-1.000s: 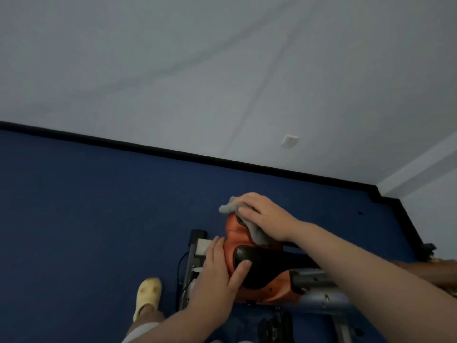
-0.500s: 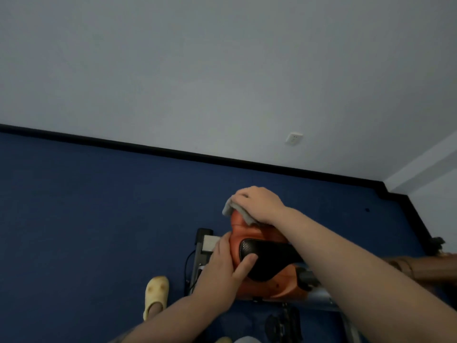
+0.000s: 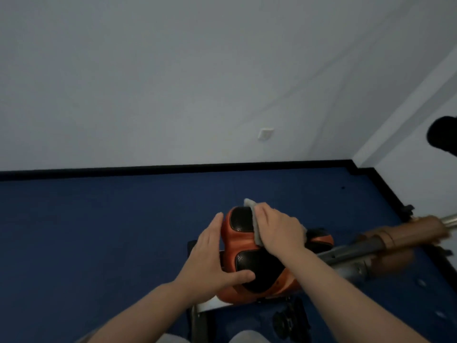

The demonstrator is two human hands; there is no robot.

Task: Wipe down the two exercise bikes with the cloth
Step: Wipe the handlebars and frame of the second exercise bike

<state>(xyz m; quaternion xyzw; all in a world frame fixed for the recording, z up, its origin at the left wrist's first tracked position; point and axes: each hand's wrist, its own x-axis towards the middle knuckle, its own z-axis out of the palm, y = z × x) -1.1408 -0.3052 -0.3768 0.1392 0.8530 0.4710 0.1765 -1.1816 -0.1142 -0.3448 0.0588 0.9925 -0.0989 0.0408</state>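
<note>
An orange and black bike saddle (image 3: 243,235) fills the lower middle of the head view, on a grey metal frame (image 3: 351,253). My right hand (image 3: 279,230) presses a grey cloth (image 3: 254,224) flat on the saddle's top, fingers laid over it. My left hand (image 3: 212,258) rests against the saddle's left side, fingers straight and thumb across its near black pad. Blurred brown handlebar grips (image 3: 405,233) stretch to the right.
Blue carpet (image 3: 99,231) covers the floor up to a black skirting (image 3: 173,168) and a white wall with a socket (image 3: 265,134). A black pedal (image 3: 289,320) sits below the saddle. A dark round object (image 3: 442,136) shows at the right edge.
The view has swung, bringing the saddle's top and the handlebar into sight. My right hand has slid the cloth across the saddle's top. My left hand stays on the saddle's left side.
</note>
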